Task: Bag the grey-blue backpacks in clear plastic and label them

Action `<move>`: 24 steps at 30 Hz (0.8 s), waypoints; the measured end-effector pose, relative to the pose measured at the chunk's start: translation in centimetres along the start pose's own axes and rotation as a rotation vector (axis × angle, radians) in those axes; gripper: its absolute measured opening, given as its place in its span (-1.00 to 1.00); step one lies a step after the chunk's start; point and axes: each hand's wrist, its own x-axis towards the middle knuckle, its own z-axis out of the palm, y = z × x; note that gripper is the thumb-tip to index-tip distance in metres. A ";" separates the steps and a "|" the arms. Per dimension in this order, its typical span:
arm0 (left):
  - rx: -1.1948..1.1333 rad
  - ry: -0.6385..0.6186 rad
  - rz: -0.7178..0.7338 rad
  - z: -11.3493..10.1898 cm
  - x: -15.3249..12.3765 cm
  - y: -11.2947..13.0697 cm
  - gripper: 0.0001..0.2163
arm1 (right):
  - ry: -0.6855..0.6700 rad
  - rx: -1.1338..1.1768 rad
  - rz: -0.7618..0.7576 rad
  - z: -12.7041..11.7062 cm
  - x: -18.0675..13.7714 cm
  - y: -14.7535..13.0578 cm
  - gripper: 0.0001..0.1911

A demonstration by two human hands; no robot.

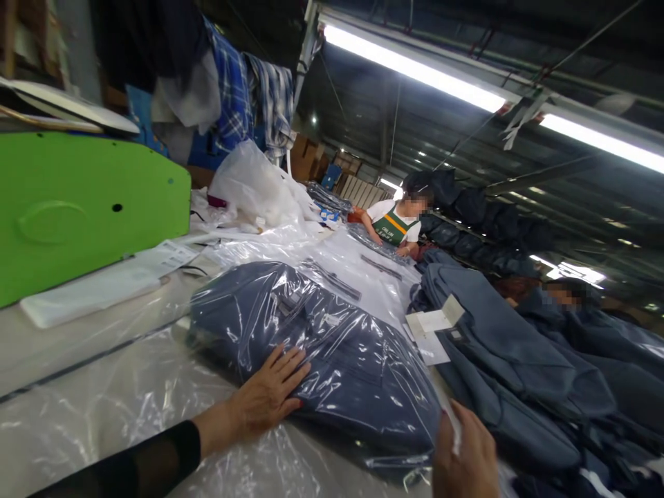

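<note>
A: Where is the bagged garment [353,349] from the left hand [270,398]?

B: Right under its fingers. They lie flat on the clear wrapping, a little apart, tips toward one o'clock. Most of the garment spreads beyond them, from ten round to four.

A: And the right hand [465,453]?

B: At four o'clock from the garment's middle, by its near corner. Thumb and fingers are drawn in narrow on a pale strip [455,427] at the wrapping's edge; whether that strip belongs to the bag, I can't tell. From those fingertips, the garment lies at ten.

A: What's around it?

B: White card tags [431,330] between two and three, against a heap of dark garments [523,366] that fills three o'clock. A green panel [93,235] stands at ten.

A: Anyone across the table [25,356]?

B: A co-worker [397,225] in a green apron at one, hands at another plastic-wrapped bundle [367,242].
</note>
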 end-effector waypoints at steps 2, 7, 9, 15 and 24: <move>-0.006 0.013 -0.003 0.0 -0.1 0.0 -0.48 | -0.046 0.085 -0.288 2.3 -0.2 -5.4 -0.54; -0.010 0.020 0.019 0.0 -0.5 0.0 -0.44 | -0.279 -0.065 -0.569 8.0 -5.2 -10.6 -0.53; -0.024 -0.004 0.020 -0.1 -0.8 0.1 -0.42 | -0.384 -0.124 -0.564 9.1 -7.4 -10.0 -0.52; -0.020 -0.046 -0.187 -1.9 -1.6 0.0 -0.31 | -0.474 -0.166 -0.512 8.9 -8.3 -9.2 -0.51; -0.029 -0.148 -0.272 -2.4 -2.6 -0.9 -0.26 | -0.278 0.137 -0.727 7.9 -8.8 -10.3 -0.63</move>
